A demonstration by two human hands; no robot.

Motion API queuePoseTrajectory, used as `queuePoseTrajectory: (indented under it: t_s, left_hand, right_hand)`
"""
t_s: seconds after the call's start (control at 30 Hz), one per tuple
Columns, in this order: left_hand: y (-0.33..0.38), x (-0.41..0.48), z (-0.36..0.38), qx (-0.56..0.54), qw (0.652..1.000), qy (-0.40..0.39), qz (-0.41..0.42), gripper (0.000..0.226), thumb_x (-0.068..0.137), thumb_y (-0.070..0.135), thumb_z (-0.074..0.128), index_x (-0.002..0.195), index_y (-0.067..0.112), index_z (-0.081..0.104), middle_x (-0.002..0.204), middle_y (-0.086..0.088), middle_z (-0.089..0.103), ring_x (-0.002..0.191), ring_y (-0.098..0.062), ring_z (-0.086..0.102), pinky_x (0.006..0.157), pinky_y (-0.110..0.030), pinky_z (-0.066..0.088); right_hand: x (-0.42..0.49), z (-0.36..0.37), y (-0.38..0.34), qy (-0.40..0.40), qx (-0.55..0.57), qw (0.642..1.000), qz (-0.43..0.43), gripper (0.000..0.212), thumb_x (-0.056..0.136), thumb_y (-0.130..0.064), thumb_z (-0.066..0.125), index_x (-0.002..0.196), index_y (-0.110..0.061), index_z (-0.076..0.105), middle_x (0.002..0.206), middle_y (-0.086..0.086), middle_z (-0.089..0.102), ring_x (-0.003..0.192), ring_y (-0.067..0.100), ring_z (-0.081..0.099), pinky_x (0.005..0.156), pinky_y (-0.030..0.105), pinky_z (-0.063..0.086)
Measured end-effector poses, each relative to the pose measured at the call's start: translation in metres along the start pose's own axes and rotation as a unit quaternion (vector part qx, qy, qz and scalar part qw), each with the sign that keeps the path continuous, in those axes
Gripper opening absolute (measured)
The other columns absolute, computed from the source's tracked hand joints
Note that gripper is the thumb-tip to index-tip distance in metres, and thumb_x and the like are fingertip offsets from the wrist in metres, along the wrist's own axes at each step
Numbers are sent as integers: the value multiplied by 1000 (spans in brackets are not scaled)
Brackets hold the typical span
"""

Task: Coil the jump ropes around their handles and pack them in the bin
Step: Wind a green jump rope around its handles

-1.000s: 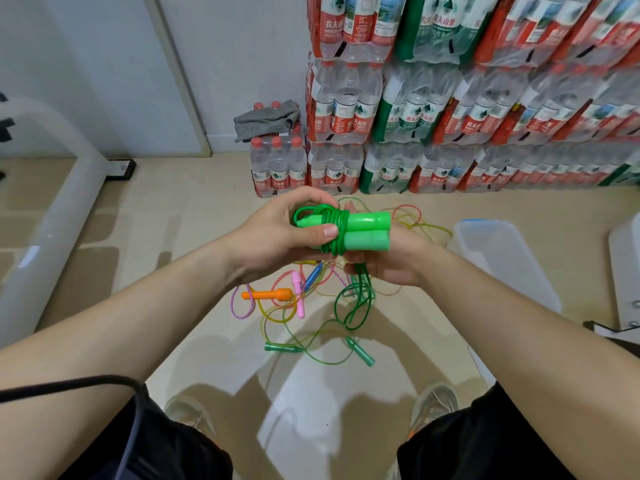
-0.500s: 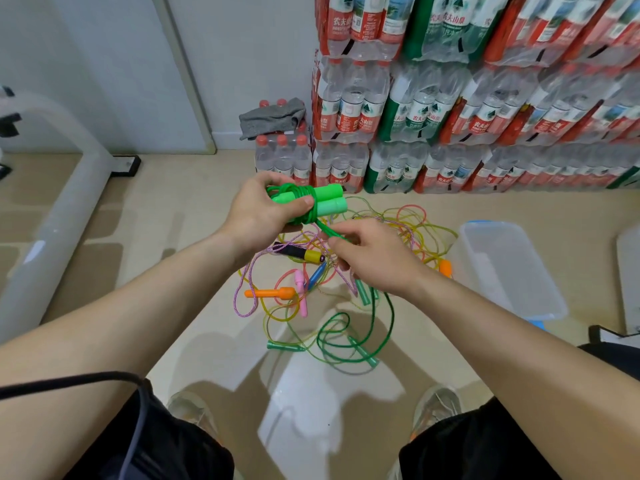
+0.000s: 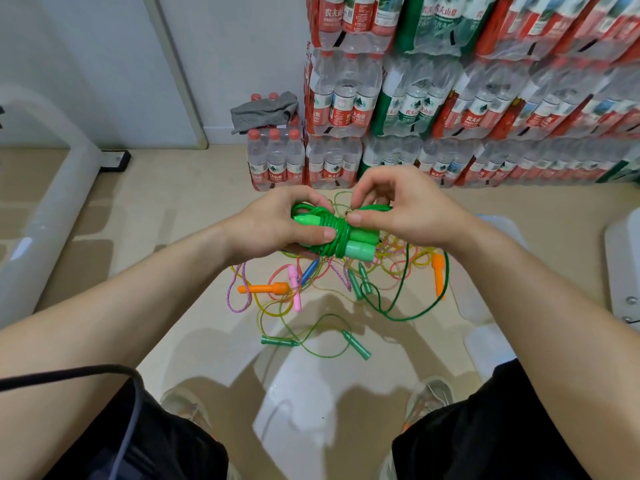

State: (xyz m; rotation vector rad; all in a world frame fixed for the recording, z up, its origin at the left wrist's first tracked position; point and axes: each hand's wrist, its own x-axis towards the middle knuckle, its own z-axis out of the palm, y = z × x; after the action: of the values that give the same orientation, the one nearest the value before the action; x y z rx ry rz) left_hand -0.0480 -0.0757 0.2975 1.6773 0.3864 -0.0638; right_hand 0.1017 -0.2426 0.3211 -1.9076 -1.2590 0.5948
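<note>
Risen from below since 0.5 s ago, right hand now pinches green rope against the 2 green handles, which left hand grips above tangled ropes on the floor; clear bin lies just beside them, rightward.

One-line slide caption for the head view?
Left hand grips the green handles; right hand pinches the rope coiled round them, above a tangle of ropes on the floor.
</note>
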Motion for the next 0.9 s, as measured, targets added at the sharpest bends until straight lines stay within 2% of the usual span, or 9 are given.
queuePoseTrajectory:
  t_s: [0.13, 0.27, 0.33, 0.43, 0.53, 0.63, 0.73, 0.83, 0.9]
  left_hand:
    - [4, -3, 1, -106, 993, -52, 6, 31, 74, 11, 80, 101, 17, 66, 98, -11, 67, 88, -30, 72, 75, -41, 63]
    - [6, -7, 4, -178, 981, -82, 13, 27, 76, 6, 71, 101, 15, 64, 100, -10, 64, 86, -27, 70, 74, -39, 62]
    - [6, -8, 4, -208, 975, -76, 19, 26, 77, 6, 69, 101, 16, 63, 101, -8, 65, 86, -27, 70, 73, -37, 63]
    - [4, -8, 0, -247, 968, -47, 13, 27, 76, 4, 69, 100, 15, 62, 101, -9, 66, 85, -27, 72, 69, -35, 63]
    - [1, -5, -3, -266, 964, -1, 5, 29, 76, 3, 76, 99, 14, 62, 108, -14, 61, 87, -28, 71, 68, -35, 63]
    - [0, -2, -2, -292, 955, 58, 13, 31, 73, 6, 72, 101, 12, 61, 109, -16, 58, 84, -26, 70, 70, -35, 63]
    - [0, 2, -3, -310, 944, 107, 19, 31, 75, 7, 72, 103, 10, 60, 101, -12, 63, 82, -23, 71, 72, -34, 63]
    - [-3, 7, -11, -287, 942, 176, 17, 29, 85, 3, 71, 110, 9, 57, 105, -12, 62, 82, -22, 71, 69, -33, 63]
    - [-5, 10, -15, -231, 947, 223, 15, 34, 84, 2, 74, 113, 8, 56, 109, -12, 61, 82, -22, 71, 68, -33, 62]
  right_hand:
    - [-1, -5, 10, -41, 179, 982, 34, 15, 82, -16, 80, 85, -13, 66, 79, 2, 67, 70, 7, 61, 69, 20, 49]
    - [0, 9, 12, -69, 407, 905, 100, 13, 77, -23, 75, 77, -13, 66, 69, 6, 58, 60, 17, 55, 57, 21, 50]
    - [0, 21, 11, -59, 454, 881, 119, 13, 88, -21, 64, 79, -12, 61, 65, 2, 60, 57, 13, 56, 55, 22, 48]
    - [2, 41, 12, -34, 423, 887, 184, 27, 104, -22, 47, 81, -20, 62, 59, -4, 51, 51, 10, 42, 57, 28, 37]
    - [5, 59, 11, 22, 397, 892, 214, 25, 101, -10, 44, 82, -19, 58, 53, -4, 38, 43, 11, 32, 53, 28, 38]
    - [5, 74, 11, 52, 351, 910, 214, 35, 108, -21, 37, 77, -14, 52, 52, -3, 34, 41, 14, 34, 53, 28, 44]
    - [3, 82, 18, 36, 290, 935, 198, 45, 110, -30, 34, 77, -11, 57, 53, 2, 37, 43, 20, 40, 55, 32, 42]
    - [-4, 87, 18, 8, 233, 955, 185, 43, 111, -32, 33, 89, -10, 63, 57, 6, 38, 47, 18, 38, 52, 32, 40]
    - [-7, 86, 15, 2, 158, 975, 157, 37, 110, -28, 35, 100, -11, 66, 56, 1, 41, 49, 15, 41, 54, 34, 43]
